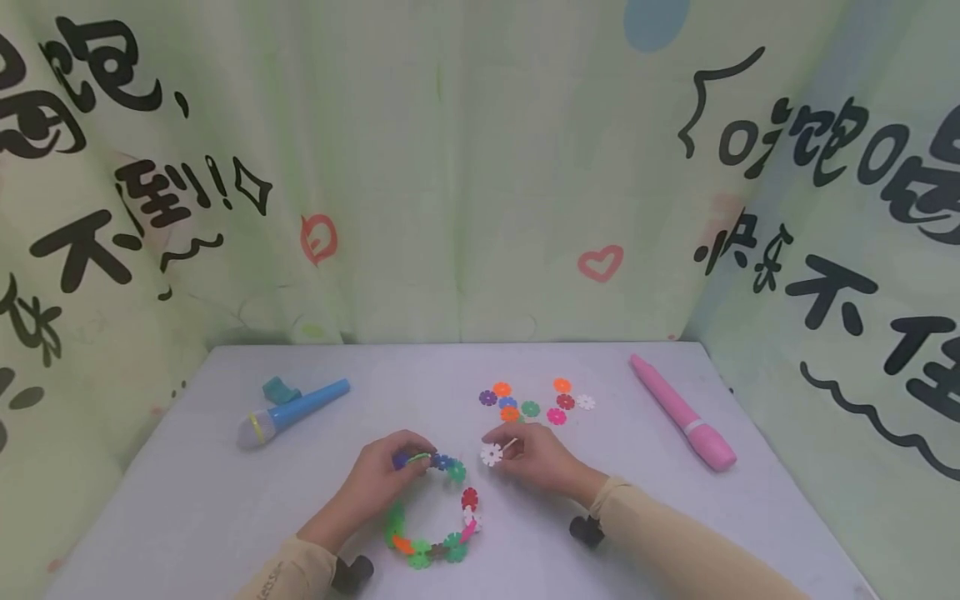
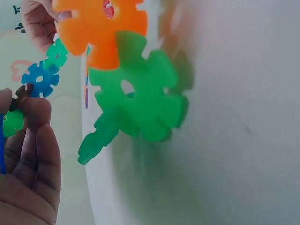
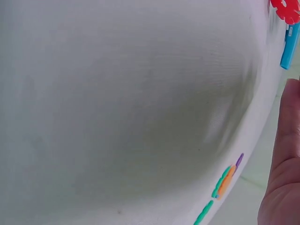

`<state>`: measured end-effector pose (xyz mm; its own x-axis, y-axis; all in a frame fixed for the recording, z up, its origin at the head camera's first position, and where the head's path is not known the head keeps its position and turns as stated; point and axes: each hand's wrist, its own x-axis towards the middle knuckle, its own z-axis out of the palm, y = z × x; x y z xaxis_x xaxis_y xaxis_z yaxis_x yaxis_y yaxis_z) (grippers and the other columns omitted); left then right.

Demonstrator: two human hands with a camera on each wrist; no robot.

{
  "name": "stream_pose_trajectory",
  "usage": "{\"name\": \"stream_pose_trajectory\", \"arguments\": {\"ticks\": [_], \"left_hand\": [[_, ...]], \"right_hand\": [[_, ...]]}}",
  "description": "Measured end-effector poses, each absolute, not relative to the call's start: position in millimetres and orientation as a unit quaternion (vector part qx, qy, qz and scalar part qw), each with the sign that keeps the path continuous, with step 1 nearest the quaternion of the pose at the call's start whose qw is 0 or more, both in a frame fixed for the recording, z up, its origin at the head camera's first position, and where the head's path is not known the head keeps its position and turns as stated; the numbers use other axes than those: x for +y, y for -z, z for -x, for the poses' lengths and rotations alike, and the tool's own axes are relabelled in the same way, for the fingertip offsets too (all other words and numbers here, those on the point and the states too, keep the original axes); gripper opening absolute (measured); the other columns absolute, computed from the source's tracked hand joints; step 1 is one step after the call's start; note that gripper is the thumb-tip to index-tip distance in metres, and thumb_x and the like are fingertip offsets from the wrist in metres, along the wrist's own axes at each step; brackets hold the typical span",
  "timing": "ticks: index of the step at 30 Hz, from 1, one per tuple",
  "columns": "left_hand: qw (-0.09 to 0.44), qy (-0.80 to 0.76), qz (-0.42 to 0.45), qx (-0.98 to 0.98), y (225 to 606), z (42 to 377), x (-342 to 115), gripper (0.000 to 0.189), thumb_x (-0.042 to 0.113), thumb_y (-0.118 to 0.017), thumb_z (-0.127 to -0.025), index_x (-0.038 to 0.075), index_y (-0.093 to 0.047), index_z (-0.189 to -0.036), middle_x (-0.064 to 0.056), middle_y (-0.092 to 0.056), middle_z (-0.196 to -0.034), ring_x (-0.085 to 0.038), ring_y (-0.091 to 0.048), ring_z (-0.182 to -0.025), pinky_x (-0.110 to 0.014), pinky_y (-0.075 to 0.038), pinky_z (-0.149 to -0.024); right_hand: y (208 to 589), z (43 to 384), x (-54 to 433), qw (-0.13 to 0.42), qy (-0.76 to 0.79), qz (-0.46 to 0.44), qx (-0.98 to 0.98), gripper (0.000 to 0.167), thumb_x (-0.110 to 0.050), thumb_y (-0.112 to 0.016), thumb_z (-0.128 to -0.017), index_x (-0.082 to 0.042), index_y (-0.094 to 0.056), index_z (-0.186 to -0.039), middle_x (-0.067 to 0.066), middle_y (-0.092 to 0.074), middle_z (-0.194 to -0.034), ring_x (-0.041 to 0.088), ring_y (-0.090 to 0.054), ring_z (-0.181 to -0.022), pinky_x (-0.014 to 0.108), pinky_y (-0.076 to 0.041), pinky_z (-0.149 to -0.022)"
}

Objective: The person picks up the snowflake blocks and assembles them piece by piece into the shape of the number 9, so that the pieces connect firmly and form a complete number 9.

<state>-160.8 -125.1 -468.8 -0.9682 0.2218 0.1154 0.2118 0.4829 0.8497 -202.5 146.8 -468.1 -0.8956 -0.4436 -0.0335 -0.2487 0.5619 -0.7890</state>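
A chain of colourful slotted plastic snowflake discs (image 1: 456, 472) curves in a ring with a gap at its right, between a green and a red disc. My left hand (image 1: 386, 471) grips its upper left part, around the dark blue discs. In the left wrist view, an orange disc (image 2: 101, 28) and a green disc (image 2: 140, 93) of the chain are close to the camera. Just right of the ring, my right hand (image 1: 543, 458) pinches a white snowflake disc (image 1: 491, 454), with another thin white edge showing beside it. Only part of that hand enters the right wrist view.
Loose snowflake discs (image 1: 530, 408) lie behind the right hand. A blue toy microphone (image 1: 307, 406) and a small teal object (image 1: 280, 391) lie at the left. At the right is a pink stick-shaped toy (image 1: 678, 408). A printed curtain (image 1: 465, 167) surrounds the white table (image 1: 187, 500).
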Motion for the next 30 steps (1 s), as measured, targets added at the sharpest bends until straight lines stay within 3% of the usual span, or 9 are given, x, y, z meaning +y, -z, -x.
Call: {"name": "stream_pose_trajectory", "arguments": {"ticks": [14,23,30], "left_hand": [[-0.004,-0.504,-0.114,0.856,468.9,160.1,-128.0,0.012,0.01,-0.07,-0.093,0.021,-0.069,-0.1,0.011,-0.07,-0.104,-0.016,-0.065,-0.103,-0.042,-0.052,-0.09],[-0.009,-0.534,-0.101,0.839,466.8,160.7,-126.9,0.011,0.009,-0.066,-0.096,0.016,-0.066,-0.104,0.001,-0.071,-0.11,-0.011,-0.069,-0.084,-0.034,-0.055,-0.078],[0.024,-0.595,-0.085,0.799,463.2,161.5,-125.0,0.012,0.013,-0.069,-0.095,0.009,-0.061,-0.103,-0.005,-0.07,-0.108,-0.018,-0.07,-0.085,-0.034,-0.054,-0.076]], "right_hand": [[467.8,197.6,140.4,0.102,0.427,0.23,0.868,0.035,-0.007,-0.08,-0.084,-0.012,-0.072,-0.118,-0.005,-0.069,-0.11,0.01,-0.066,-0.086,0.025,-0.055,-0.074],[461.7,187.0,132.7,0.064,0.437,0.265,0.857,0.036,-0.005,-0.08,-0.084,-0.012,-0.071,-0.118,-0.003,-0.069,-0.112,0.009,-0.065,-0.088,0.025,-0.055,-0.078],[456.7,181.7,126.8,0.021,0.443,0.278,0.852,0.04,-0.004,-0.08,-0.084,-0.01,-0.069,-0.122,0.001,-0.07,-0.113,0.009,-0.066,-0.09,0.023,-0.055,-0.078]]}}
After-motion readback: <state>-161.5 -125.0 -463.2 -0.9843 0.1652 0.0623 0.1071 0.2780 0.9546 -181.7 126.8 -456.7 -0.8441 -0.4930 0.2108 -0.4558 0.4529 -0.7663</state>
